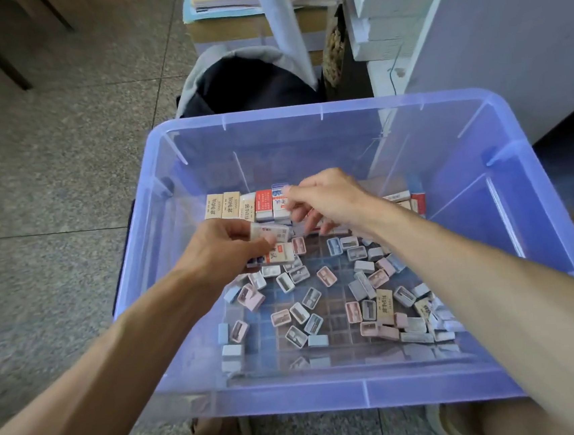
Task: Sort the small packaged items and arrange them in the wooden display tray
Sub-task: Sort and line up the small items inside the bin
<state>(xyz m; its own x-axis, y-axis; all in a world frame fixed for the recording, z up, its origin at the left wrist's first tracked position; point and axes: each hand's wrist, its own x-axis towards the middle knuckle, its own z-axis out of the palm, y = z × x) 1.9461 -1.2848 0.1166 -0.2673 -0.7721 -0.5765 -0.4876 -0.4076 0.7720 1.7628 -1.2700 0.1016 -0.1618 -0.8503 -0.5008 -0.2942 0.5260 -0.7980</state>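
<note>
A translucent blue plastic bin point(330, 393) stands on the floor in front of me. Along its far inner side stands a row of packaged erasers point(239, 206), beige, white and red. Several small pastel sharpeners point(312, 297) lie scattered over the bin's bottom, with more erasers at the right point(385, 302). My left hand point(221, 246) grips a small stack of packaged erasers point(276, 248) above the bottom. My right hand point(329, 197) reaches to the right end of the row and pinches a white and blue eraser point(281, 202) there. No wooden tray is in view.
A dark backpack with grey trim point(248, 80) lies behind the bin. Cardboard boxes with papers point(258, 9) and stacked white packs point(385, 15) stand farther back. A white cabinet point(506, 38) rises at the right. Speckled floor point(46, 170) spreads to the left.
</note>
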